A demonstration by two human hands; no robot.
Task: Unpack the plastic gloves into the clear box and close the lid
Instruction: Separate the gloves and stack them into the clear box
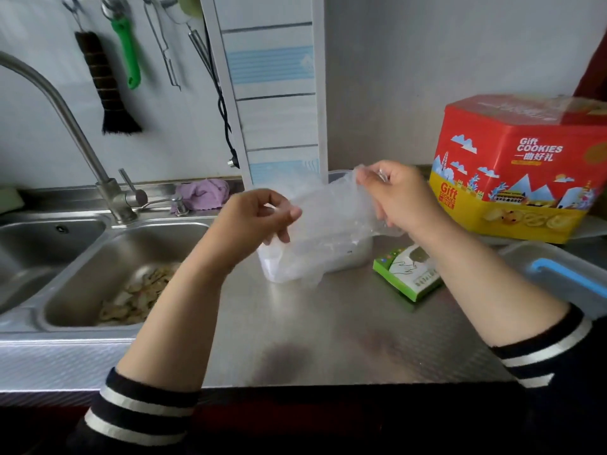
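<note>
A red and yellow "Gift COOKIES" tin point(522, 165) stands at the back right of the steel counter point(328, 339). On the left, a double sink point(108, 277) holds food scraps point(138, 297) under a curved faucet point(65, 126). A purple cloth point(205, 193) lies behind it. A dark brush point(105, 83) and a green-handled tool point(126, 50) hang on the wall.

Bare steel countertop point(328, 339) lies open in front of the clear box point(315, 257), from its near wall to the counter's edge. To the box's right a green glove carton point(407, 274) lies close by; beyond that a blue-handled lid point(565, 277) and a red cookie tin point(519, 172) crowd the right side. The sink basin point(108, 257) drops away on the left. Both hands hold plastic gloves point(331, 205) over the box, covering its opening.
</note>
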